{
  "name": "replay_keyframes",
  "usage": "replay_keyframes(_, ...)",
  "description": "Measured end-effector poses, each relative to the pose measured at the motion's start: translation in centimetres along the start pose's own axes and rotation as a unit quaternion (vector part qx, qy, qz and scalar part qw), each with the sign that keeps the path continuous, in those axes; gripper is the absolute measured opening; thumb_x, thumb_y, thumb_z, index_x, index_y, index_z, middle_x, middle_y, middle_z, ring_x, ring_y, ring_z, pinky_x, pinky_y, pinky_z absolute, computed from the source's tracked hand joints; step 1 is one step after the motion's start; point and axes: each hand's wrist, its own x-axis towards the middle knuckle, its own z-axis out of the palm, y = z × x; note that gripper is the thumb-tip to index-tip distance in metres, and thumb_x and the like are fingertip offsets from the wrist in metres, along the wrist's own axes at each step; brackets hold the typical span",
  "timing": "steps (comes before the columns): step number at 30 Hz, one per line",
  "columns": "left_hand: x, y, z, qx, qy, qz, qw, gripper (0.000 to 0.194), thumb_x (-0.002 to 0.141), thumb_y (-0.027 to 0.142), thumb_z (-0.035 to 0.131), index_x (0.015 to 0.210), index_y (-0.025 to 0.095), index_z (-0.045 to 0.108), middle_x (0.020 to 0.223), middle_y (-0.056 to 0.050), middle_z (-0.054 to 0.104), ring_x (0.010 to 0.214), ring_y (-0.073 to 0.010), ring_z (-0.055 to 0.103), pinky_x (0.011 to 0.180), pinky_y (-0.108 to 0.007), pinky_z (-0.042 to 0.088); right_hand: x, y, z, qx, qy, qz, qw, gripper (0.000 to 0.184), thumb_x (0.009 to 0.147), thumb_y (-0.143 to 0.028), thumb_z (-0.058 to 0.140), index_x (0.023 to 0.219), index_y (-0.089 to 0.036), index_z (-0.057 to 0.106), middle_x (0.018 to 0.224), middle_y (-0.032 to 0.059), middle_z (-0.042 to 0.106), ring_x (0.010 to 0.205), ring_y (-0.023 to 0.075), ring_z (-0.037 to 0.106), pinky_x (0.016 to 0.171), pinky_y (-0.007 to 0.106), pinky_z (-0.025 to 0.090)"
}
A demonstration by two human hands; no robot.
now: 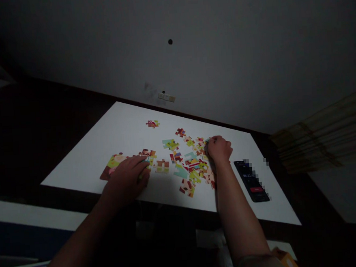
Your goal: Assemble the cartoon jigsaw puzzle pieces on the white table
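Observation:
My left hand [124, 178] lies flat, fingers stretched over a joined patch of jigsaw puzzle [106, 172] at the table's left front. It hides much of that patch. On the far right side of a heap of loose puzzle pieces [195, 164], my right hand [220, 148] is closed, with a bit of a teal puzzle piece [207, 141] showing at its fingertips. A brown and cream piece [162, 166] lies between the patch and the heap. Near the front edge rests a brown-spotted piece [187, 187].
The white table [85, 156] stands by a grey wall with a socket strip [166, 97]. One red and green puzzle piece [152, 123] lies apart toward the back. A phone [251, 182] with a lit timer lies right of my right forearm. A curtain [312, 136] hangs at right.

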Motion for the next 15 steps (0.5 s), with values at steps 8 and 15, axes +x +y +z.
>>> replay_keyframes(8,-0.2,0.5,-0.3,-0.017,0.017,0.002,1.000,0.030,0.112,0.026,0.052,0.129,0.018,0.076,0.147,-0.015,0.075,0.137,-0.0303,0.069,0.122,-0.058,0.054,0.5,1.0,0.4,-0.016,-0.017,0.062,0.998,0.056,0.105,-0.058,0.050,0.134,-0.022,0.081,0.149,0.0297,0.064,0.145,0.0509,0.053,0.118,0.065,0.039)
replay_keyframes(15,-0.5,0.2,0.0,-0.049,0.048,0.033,0.997,0.021,0.108,0.019,0.056,0.117,0.020,0.075,0.137,-0.013,0.076,0.131,-0.0286,0.068,0.120,-0.053,0.055,-0.4,-1.1,-0.6,-0.020,0.027,0.018,0.999,0.044,0.104,-0.046,0.058,0.127,-0.017,0.082,0.153,0.0316,0.060,0.148,0.0521,0.050,0.119,0.068,0.039)
